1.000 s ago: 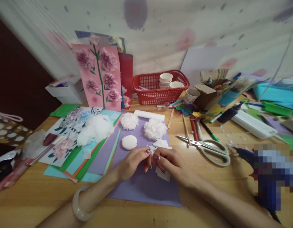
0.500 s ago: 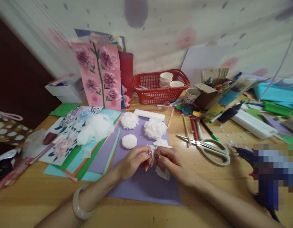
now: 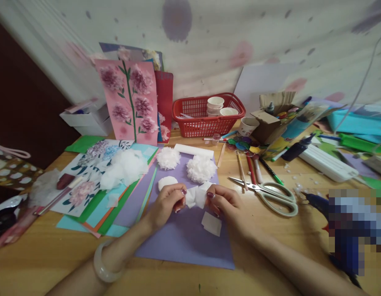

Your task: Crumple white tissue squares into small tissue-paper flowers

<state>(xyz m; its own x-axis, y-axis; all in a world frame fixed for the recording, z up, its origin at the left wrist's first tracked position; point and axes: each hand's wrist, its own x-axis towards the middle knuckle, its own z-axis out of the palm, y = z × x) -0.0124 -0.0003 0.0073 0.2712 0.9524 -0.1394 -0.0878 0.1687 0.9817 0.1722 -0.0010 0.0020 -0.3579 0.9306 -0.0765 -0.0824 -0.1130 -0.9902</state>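
A thin white piece of tissue paper (image 3: 195,196) spans the gap between my hands. My left hand (image 3: 167,207) pinches its left edge, fingers closed. At the other edge my right hand (image 3: 226,205) is closed in a pinch too. Below the right fingers a flat white square (image 3: 212,224) lies on the purple sheet (image 3: 184,246). Behind my hands sit a ruffled white paper flower (image 3: 201,168) and a second white flower (image 3: 168,158). A smooth white round (image 3: 167,182) is partly covered by my left hand.
Scissors (image 3: 264,193) lie right of the purple sheet, near pens and a glue gun (image 3: 317,201). A red basket (image 3: 209,123) with paper cups stands at the back. Fluffy white tissue (image 3: 125,166) rests on coloured paper at left.
My hands have moved apart from close together, and the white tissue paper now shows spread between them. The flat white square is more exposed. The view has shifted slightly.
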